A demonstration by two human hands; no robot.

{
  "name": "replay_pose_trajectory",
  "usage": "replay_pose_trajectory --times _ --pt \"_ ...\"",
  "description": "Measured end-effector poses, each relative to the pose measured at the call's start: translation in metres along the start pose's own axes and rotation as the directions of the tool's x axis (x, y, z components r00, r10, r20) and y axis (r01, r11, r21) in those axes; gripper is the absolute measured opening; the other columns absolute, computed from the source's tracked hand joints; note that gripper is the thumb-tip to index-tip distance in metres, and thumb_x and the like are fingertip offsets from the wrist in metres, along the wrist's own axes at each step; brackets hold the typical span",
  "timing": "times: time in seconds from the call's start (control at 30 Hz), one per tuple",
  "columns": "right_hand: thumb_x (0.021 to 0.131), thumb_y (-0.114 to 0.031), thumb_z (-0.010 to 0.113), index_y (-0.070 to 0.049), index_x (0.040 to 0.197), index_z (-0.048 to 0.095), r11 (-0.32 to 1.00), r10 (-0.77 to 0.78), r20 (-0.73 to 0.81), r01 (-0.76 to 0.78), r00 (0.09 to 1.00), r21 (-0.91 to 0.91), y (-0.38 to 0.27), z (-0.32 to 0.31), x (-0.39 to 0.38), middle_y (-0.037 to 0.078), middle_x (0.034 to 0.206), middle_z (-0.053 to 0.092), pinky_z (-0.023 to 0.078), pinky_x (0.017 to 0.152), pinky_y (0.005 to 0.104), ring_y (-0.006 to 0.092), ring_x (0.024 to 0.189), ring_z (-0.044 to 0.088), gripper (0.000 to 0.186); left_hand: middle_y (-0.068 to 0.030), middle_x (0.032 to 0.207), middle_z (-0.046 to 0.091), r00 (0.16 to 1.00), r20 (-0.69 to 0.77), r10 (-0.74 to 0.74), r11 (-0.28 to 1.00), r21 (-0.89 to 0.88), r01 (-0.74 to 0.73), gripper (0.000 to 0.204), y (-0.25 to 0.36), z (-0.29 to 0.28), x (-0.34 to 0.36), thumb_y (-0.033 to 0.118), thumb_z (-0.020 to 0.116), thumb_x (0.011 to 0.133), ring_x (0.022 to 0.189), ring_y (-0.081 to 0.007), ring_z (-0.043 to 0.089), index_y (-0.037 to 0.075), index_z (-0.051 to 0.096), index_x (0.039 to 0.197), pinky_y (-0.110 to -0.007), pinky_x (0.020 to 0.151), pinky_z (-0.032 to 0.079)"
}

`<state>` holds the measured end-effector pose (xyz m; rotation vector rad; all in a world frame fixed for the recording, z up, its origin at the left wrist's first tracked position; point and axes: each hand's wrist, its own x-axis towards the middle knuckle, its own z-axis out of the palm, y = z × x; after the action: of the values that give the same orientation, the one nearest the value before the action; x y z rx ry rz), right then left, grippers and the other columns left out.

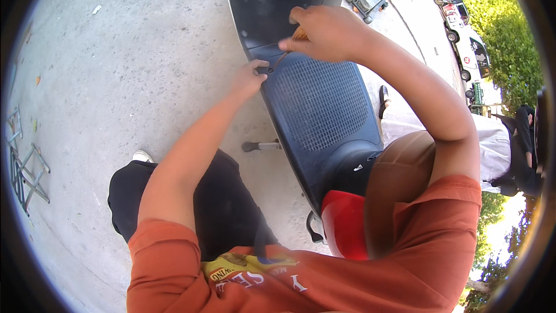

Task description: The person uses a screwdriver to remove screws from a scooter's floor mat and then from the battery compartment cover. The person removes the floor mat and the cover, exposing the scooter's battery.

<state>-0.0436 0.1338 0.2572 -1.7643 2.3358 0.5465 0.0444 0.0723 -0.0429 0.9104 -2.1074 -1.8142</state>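
Note:
A scooter's dark floorboard (324,101) with a gridded mat pattern lies in front of me. My right hand (330,32) is closed round the orange handle of a screwdriver (299,33). Its thin shaft slants down toward a small dark screw hole (270,70) at the board's left edge; whether the tip touches it I cannot make out. Beside that hole rests my left hand (251,80), thumb and fingers apart on either side of the edge. The scooter's black front panel (275,6) rises beyond the board.
A brown seat (399,179) and red body panel (346,223) are close at my right. A side stand (260,146) juts out over the concrete floor (133,69). Metal frames (29,174) stand far left. Another person (492,148) is at the right, with parked vehicles (469,46) behind.

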Motion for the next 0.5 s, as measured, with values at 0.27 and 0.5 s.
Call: replay_pose_trajectory --times 0.27,0.5 --pt "0.093 -0.031 0.067 -0.003 0.103 0.060 0.941 -0.332 -0.358 0.334 0.873 -0.057 0.020 0.027 0.009 0.013 0.089 0.071 0.054 0.072 0.0481 0.0347 0.085 0.070 0.031 -0.0110 0.089 0.071 0.997 -0.039 -0.071 0.997 -0.009 0.071 0.034 0.010 0.001 0.005 0.009 0.070 0.086 0.086 -0.0234 0.069 0.013 0.073 0.119 -0.037 0.080 0.053" --pt "0.088 -0.025 0.075 -0.007 0.105 0.063 0.863 -0.469 -0.277 0.501 0.839 0.057 0.032 0.016 0.009 0.013 0.095 0.070 0.056 0.077 0.0421 0.0318 0.087 0.069 0.027 -0.0040 0.083 0.062 0.999 -0.037 -0.026 0.998 -0.055 0.024 0.032 0.016 0.003 0.008 0.004 0.070 0.086 0.070 -0.0139 0.055 0.009 0.075 0.117 -0.032 0.067 0.048"
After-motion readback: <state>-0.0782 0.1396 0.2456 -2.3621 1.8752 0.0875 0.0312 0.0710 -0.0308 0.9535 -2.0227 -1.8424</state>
